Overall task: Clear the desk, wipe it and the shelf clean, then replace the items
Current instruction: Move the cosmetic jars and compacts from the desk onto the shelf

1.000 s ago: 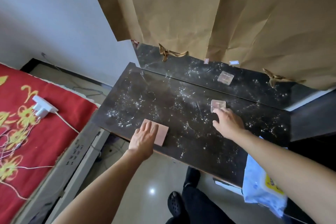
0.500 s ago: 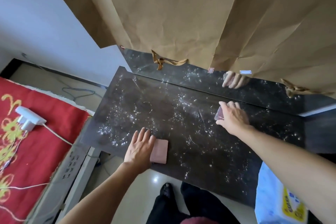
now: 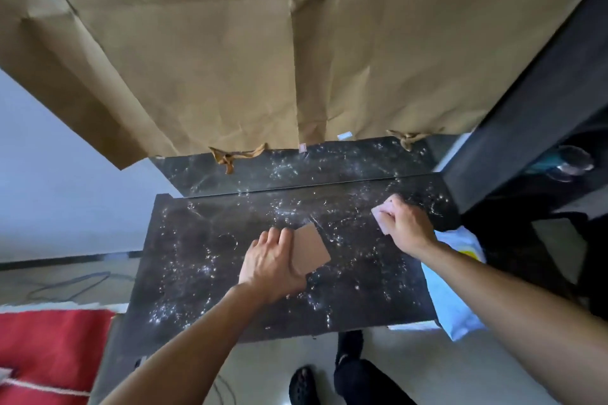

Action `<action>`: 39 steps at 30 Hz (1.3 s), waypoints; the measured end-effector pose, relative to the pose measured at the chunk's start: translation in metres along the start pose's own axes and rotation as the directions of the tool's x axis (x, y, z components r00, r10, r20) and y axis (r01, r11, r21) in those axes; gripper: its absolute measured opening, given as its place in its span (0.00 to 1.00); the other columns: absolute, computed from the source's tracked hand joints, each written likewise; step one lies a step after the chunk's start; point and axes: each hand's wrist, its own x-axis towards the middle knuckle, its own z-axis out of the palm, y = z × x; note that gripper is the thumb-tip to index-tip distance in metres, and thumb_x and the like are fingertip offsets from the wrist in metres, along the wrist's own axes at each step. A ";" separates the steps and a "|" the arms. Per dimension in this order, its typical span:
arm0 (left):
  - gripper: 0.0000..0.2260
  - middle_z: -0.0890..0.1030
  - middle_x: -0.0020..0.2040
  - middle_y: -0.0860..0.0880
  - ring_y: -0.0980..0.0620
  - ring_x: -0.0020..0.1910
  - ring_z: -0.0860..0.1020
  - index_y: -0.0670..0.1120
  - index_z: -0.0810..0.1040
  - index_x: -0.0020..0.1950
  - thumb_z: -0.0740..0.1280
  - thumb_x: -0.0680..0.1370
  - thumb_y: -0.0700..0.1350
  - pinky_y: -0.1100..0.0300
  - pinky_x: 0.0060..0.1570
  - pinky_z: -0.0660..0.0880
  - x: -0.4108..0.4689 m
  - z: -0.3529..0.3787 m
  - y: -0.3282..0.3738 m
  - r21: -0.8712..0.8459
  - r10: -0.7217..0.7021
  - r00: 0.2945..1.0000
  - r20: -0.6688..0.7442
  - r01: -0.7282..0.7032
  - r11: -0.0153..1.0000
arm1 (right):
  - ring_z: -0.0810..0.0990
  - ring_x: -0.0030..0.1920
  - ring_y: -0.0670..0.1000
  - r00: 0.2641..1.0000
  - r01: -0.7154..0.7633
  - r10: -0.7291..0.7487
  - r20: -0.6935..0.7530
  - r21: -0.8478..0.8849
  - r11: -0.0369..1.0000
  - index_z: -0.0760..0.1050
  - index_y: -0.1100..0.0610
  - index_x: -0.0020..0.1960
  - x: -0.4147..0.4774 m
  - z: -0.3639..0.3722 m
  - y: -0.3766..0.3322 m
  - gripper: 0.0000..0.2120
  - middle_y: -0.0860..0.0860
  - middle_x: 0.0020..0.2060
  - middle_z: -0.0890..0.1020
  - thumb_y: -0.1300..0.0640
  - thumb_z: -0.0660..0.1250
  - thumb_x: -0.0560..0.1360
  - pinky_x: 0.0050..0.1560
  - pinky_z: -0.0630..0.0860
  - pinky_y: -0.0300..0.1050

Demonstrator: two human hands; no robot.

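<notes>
**A:** Your left hand lies near the middle of the counter. Its fingers are laid over the left part of the pink pad and press it flat on the top, clasping nothing.

**B:** Your right hand is at the counter's far right corner, fingers curled round a pale square piece. The piece juts out left of your knuckles. I cannot tell whether it touches the surface.

**A:** The counter is black and glossy, like stone, and strewn all over with white specks and streaks.

**B:** A glossy dark strip with the same specks runs along its back edge. Creased brown paper hangs above that.

**A:** A blue and white packet sits at the counter's right edge. Beyond it stands the dark shelf, with a glass thing on it.

**B:** To the left of the counter you have white wall, and a red blanket by the near left corner. Pale floor shows below the near edge, with your dark shoe on it.
</notes>
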 end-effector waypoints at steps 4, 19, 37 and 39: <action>0.35 0.72 0.54 0.49 0.48 0.54 0.72 0.47 0.66 0.62 0.69 0.61 0.62 0.55 0.51 0.71 0.015 -0.019 0.055 -0.006 0.160 0.987 -0.018 -0.160 0.987 | 0.80 0.36 0.53 0.988 -0.124 0.131 -0.085 0.079 0.989 0.69 0.50 0.35 -0.037 -0.050 0.024 0.11 0.44 0.31 0.77 0.45 0.59 0.73 0.42 0.76 0.48; 0.38 0.71 0.54 0.45 0.43 0.52 0.72 0.41 0.68 0.68 0.69 0.62 0.58 0.51 0.51 0.72 0.056 -0.065 0.340 0.136 0.508 0.804 -0.307 -0.492 0.860 | 0.80 0.43 0.56 0.875 -0.324 0.379 -0.302 0.216 0.921 0.73 0.51 0.46 -0.124 -0.210 0.201 0.14 0.52 0.40 0.80 0.40 0.61 0.73 0.43 0.76 0.54; 0.19 0.70 0.61 0.43 0.40 0.56 0.70 0.48 0.74 0.61 0.58 0.78 0.59 0.49 0.52 0.68 0.155 -0.092 0.532 0.298 0.242 0.898 -0.367 -0.133 0.945 | 0.76 0.27 0.36 0.943 -0.067 0.193 -0.271 0.414 0.908 0.70 0.55 0.61 -0.096 -0.341 0.286 0.12 0.53 0.48 0.79 0.62 0.62 0.78 0.25 0.68 0.28; 0.20 0.69 0.63 0.44 0.39 0.60 0.69 0.49 0.72 0.63 0.55 0.79 0.59 0.48 0.51 0.70 0.169 -0.088 0.530 0.265 0.209 0.914 -0.346 -0.119 0.957 | 0.76 0.26 0.37 0.945 -0.046 0.181 -0.273 0.438 0.898 0.71 0.53 0.60 -0.082 -0.353 0.282 0.14 0.53 0.44 0.79 0.64 0.64 0.76 0.25 0.68 0.28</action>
